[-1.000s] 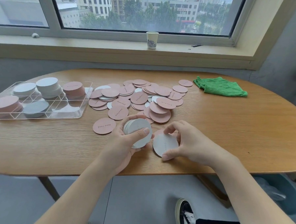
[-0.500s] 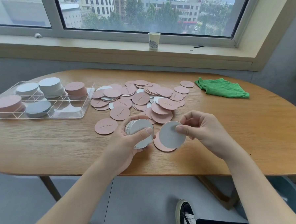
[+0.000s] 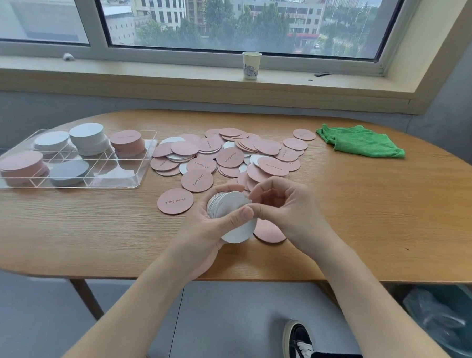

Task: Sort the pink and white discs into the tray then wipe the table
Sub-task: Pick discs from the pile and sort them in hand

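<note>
Discs are the whole matter here: thin, flat rounds that look light and stiff like card, so a judgement is that they will slide easily over one another and over the wood, and are best taken by the rim between thumb and fingertips, or gathered edge-on as a stack. The left hand (image 3: pixel 210 229) grips such a stack of white discs (image 3: pixel 231 214) above the near edge of the table (image 3: pixel 377 227), thumb curled across its face and fingers behind. The right hand (image 3: pixel 285 208) is curled at the stack's right rim, fingertips seemingly setting a disc onto it, though whether it pinches one or only touches the edge cannot be told. The loose pile of pink and white discs (image 3: pixel 230 156) lies mid-table toward the far edge, with one pink disc (image 3: pixel 175 201) lying apart just left of the hands and another pink disc (image 3: pixel 270 232) half covered beneath them. The clear tray (image 3: pixel 145 157) sits at the left end, holding two white stacks, two pink stacks and a greyish one in separate compartments; its dividers are hard to trace through the clear plastic. The green cloth (image 3: pixel 361 141) lies bunched at the far right. How many white discs remain buried in the pile is hidden.
</note>
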